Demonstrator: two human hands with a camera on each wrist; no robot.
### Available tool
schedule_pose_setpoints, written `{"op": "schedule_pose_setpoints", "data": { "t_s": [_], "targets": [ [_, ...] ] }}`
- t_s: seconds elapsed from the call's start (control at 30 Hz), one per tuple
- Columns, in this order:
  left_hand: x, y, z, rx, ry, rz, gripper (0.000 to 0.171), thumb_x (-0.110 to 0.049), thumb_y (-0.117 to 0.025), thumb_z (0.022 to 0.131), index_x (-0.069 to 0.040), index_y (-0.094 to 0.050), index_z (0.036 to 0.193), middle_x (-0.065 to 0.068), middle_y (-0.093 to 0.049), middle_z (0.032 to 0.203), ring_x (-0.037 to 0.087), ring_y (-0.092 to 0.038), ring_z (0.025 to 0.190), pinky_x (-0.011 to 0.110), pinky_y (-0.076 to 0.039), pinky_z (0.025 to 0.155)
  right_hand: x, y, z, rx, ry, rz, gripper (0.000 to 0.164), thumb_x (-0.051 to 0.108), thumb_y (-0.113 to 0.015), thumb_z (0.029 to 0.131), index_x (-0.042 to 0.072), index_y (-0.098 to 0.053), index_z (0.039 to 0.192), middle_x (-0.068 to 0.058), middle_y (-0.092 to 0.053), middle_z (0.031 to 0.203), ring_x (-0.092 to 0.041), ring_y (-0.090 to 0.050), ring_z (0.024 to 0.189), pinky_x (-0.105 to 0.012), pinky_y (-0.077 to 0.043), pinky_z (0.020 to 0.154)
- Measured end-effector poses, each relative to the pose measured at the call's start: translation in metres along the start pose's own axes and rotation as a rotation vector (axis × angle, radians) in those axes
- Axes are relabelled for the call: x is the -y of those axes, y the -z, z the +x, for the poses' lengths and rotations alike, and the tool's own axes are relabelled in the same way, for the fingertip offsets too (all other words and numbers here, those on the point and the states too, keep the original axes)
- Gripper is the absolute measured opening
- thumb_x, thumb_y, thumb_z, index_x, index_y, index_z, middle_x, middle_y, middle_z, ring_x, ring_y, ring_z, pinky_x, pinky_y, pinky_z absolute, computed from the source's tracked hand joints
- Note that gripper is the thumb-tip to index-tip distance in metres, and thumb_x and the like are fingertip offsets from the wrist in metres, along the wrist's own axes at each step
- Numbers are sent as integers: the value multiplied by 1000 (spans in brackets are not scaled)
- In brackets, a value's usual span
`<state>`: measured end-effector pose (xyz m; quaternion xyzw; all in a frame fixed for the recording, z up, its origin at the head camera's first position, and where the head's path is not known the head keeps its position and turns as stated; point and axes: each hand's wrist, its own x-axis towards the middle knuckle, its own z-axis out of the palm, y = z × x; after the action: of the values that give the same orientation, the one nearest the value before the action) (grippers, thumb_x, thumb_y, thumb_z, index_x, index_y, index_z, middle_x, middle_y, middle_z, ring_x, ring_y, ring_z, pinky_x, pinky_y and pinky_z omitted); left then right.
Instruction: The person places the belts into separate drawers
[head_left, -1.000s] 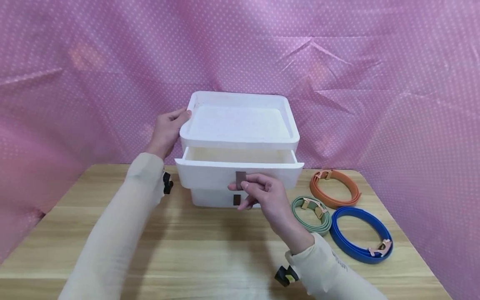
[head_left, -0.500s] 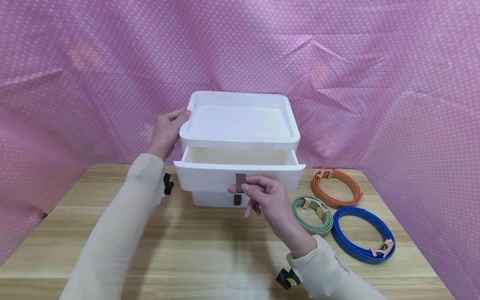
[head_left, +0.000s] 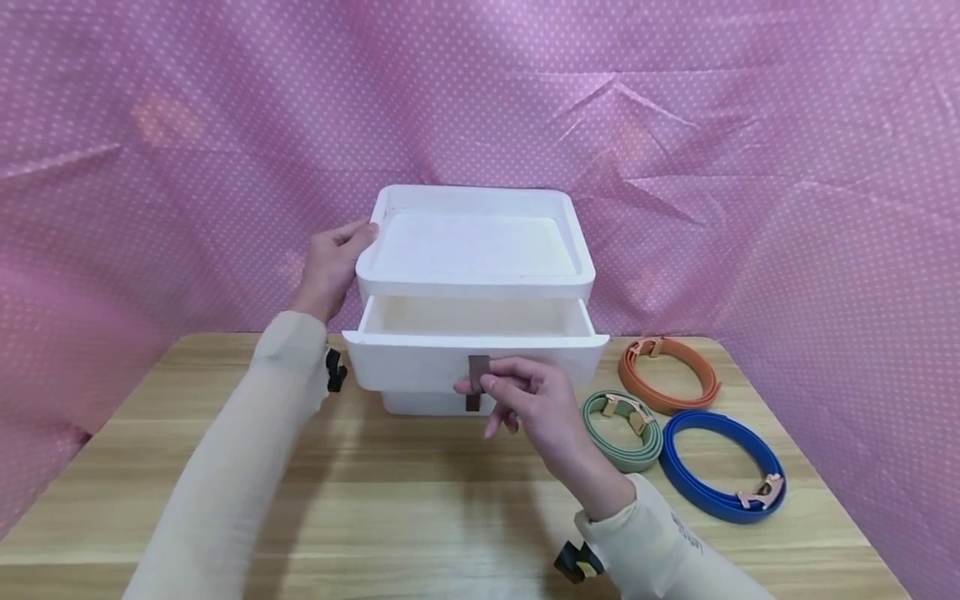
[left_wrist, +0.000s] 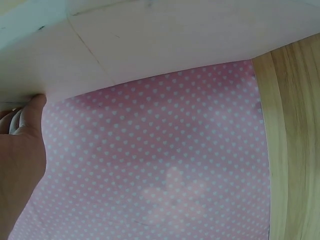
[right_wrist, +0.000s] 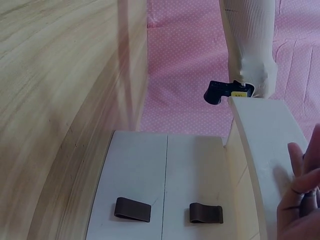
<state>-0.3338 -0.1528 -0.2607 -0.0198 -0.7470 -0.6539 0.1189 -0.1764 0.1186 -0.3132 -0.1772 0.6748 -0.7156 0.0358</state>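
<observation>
A white drawer unit [head_left: 474, 243] with a tray-like top stands at the back of the table. My left hand [head_left: 327, 268] holds its left rim, thumb over the edge; in the left wrist view the fingers lie against its wall [left_wrist: 150, 40]. The top drawer [head_left: 408, 365] is pulled part-way out and looks bare inside. Between thumb and index finger, my right hand [head_left: 546, 408] pinches its brown pull tab [head_left: 478, 367]. Two lower drawers, closed, show their own brown tabs [right_wrist: 132, 209] in the right wrist view, where the pinched tab is out of sight.
Right of the unit lie three coiled belts with gold-coloured buckles: green [head_left: 625, 457], orange [head_left: 699, 367] and blue [head_left: 686, 483]. The green and blue coils lie close together. Pink dotted cloth [head_left: 480, 92] hangs behind and beside the wooden table [head_left: 390, 517].
The top drawer has slid farther out toward me, with my right hand on its tab. My left hand stays on the unit's rim.
</observation>
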Motion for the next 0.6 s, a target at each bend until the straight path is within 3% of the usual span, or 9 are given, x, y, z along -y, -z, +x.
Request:
{"op": "schedule_pose_setpoints", "data": {
  "t_s": [0.6],
  "targets": [
    [4, 2, 1, 14, -21, 6, 55, -41, -62, 96, -8, -53, 140, 6, -44, 150, 25, -46, 133, 32, -47, 101, -2, -1, -5, 40, 39, 5, 21, 11, -60, 97, -7, -62, 108, -17, -73, 100, -26, -62, 48, -23, -42, 49]
  ]
}}
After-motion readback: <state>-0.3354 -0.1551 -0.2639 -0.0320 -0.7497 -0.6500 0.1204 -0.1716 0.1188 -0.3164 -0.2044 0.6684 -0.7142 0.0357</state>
